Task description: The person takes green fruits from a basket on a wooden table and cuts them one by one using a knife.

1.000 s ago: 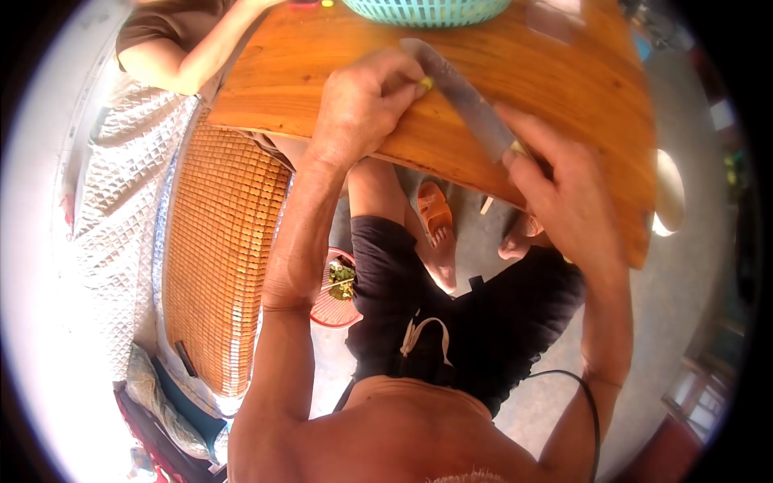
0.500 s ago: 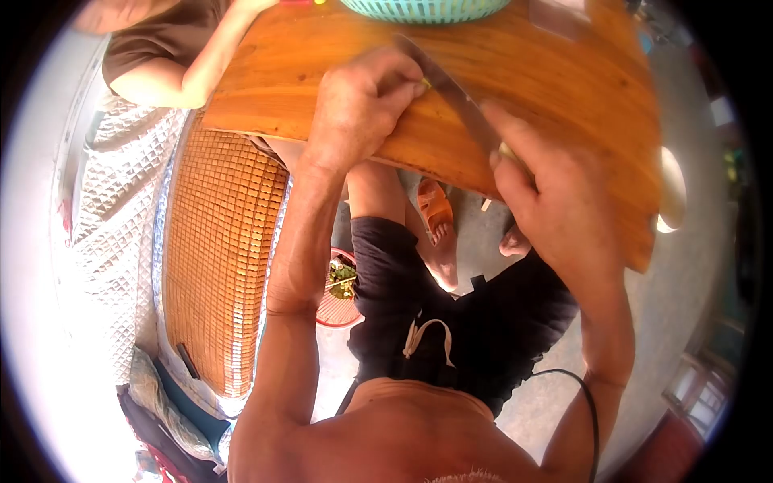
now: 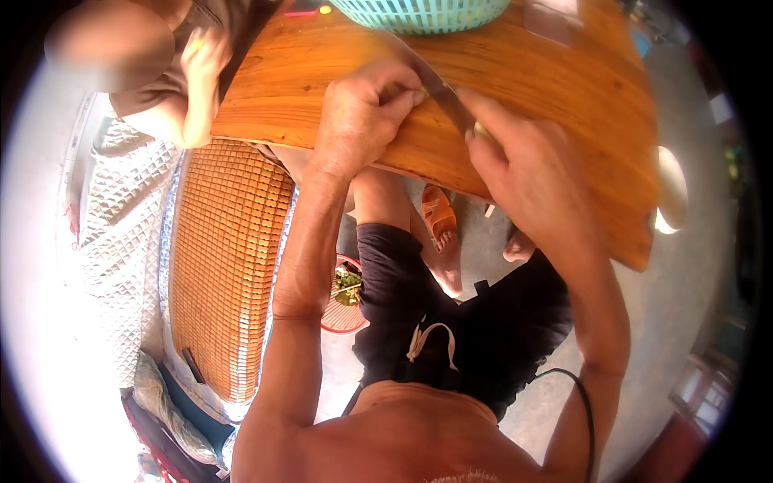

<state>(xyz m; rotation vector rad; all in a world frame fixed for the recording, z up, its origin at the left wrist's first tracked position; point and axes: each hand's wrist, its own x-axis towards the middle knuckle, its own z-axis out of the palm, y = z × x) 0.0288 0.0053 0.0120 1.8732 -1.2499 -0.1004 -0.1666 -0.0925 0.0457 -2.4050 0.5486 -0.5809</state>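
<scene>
My left hand (image 3: pixel 366 113) is closed above the near part of the wooden table. Between its thumb and forefinger is a small yellow-green piece (image 3: pixel 423 91), mostly hidden and too small to name. My right hand (image 3: pixel 527 161) is wrapped round the pale handle of a knife (image 3: pixel 437 87). Its long blade slants up to the left, right beside my left fingertips; whether it touches the piece I cannot tell. The tip of the blade is blurred.
A teal plastic basket (image 3: pixel 427 19) stands at the far table (image 3: pixel 580 121) edge. Left sits another person, one hand (image 3: pixel 206 55) raised. Below are a bamboo-matted seat (image 3: pixel 221 266) and a red-rimmed basket (image 3: pixel 342 331) with green scraps. A cable (image 3: pixel 586 394) runs beside my right arm.
My right hand and the knife have shifted up and left, closer to my left hand. The other person's arm has drawn back from the table, and that hand is now raised.
</scene>
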